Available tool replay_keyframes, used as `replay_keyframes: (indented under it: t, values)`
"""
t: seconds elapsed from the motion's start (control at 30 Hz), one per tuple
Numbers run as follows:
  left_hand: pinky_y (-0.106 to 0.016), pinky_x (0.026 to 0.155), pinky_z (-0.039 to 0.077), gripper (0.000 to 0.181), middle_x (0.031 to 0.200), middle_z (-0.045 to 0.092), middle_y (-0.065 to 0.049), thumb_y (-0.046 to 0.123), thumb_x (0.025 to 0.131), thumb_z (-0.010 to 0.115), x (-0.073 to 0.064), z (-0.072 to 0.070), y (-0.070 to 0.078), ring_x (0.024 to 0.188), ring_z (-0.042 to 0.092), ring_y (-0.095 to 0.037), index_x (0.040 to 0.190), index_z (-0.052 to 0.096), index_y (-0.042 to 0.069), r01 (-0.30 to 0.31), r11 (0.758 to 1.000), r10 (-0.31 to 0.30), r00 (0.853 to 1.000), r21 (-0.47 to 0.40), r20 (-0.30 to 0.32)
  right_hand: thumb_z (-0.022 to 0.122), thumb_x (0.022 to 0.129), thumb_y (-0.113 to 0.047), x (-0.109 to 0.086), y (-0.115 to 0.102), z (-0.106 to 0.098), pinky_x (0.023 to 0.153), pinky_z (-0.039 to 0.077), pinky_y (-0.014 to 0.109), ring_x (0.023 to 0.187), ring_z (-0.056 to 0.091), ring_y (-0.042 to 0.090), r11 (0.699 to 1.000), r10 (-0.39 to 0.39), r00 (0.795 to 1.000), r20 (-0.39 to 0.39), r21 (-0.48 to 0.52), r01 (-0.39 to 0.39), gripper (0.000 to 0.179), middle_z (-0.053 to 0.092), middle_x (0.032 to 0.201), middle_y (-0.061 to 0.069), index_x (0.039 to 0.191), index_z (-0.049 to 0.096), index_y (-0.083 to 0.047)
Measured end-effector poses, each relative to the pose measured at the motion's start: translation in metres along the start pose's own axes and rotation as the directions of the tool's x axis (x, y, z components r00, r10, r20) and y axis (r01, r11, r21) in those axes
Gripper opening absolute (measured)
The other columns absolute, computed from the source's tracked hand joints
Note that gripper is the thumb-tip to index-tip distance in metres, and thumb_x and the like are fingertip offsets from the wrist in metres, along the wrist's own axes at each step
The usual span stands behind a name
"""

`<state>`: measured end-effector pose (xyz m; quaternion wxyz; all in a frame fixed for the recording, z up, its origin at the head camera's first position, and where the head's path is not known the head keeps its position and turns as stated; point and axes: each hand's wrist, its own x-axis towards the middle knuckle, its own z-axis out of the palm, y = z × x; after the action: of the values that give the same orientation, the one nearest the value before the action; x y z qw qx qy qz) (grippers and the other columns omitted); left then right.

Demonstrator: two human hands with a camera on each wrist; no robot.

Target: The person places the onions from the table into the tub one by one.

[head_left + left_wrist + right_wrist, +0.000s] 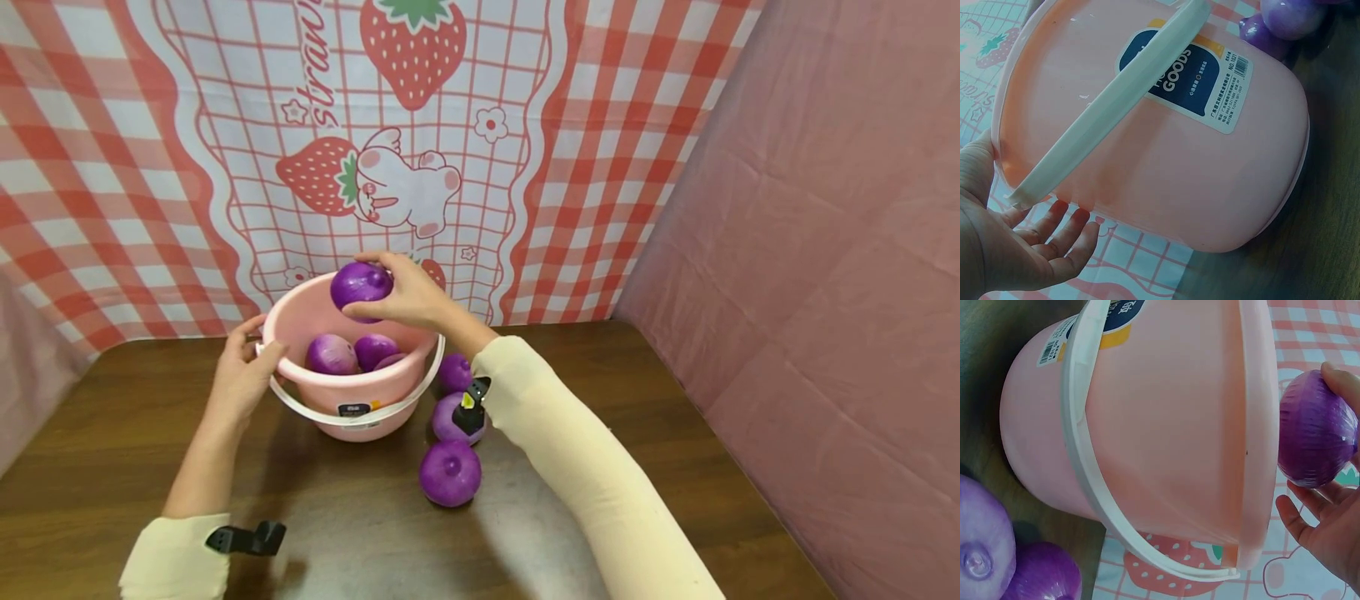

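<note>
A pink bucket point(352, 390) with a white handle point(390, 412) stands on the wooden table. My left hand point(243, 371) grips its rim at the left, thumb over the edge and fingers spread along the outer wall in the left wrist view. Above the bucket's opening, my right hand point(408, 292) holds a shiny purple onion point(358, 283) between thumb and fingers. The right wrist view shows that onion point(1316, 428) just past the rim. Inside the bucket lie several purple onions point(332, 354), partly hidden by the front wall.
To the right of the bucket, three more onions point(450, 472) sit in a row on the table point(360, 517), the farther ones partly covered by my right sleeve. A strawberry-print cloth point(502, 192) hangs behind, and pink fabric point(810, 250) at the right side.
</note>
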<state>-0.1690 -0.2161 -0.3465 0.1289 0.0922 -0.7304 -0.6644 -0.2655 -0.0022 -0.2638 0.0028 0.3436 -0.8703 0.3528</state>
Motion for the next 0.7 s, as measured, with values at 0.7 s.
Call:
replay_keyframes:
  t: [0.7]
  values:
    - [-0.014, 0.056, 0.051, 0.062, 0.094, 0.047, 0.006, 0.01, 0.09, 0.053, 0.001, -0.001, -0.001, 0.064, 0.052, 0.004, 0.144, 0.025, 0.002, 0.0, 1.0, 0.0, 1.0, 0.0, 0.011, 0.076, 0.073, -0.044, 0.008, -0.007, 0.026, 0.098, 0.046, 0.027, 0.117, 0.049, 0.015, 0.998, 0.057, 0.998, -0.031, 0.009, -0.057, 0.076, 0.048, 0.131, 0.002, 0.138, 0.042, -0.023]
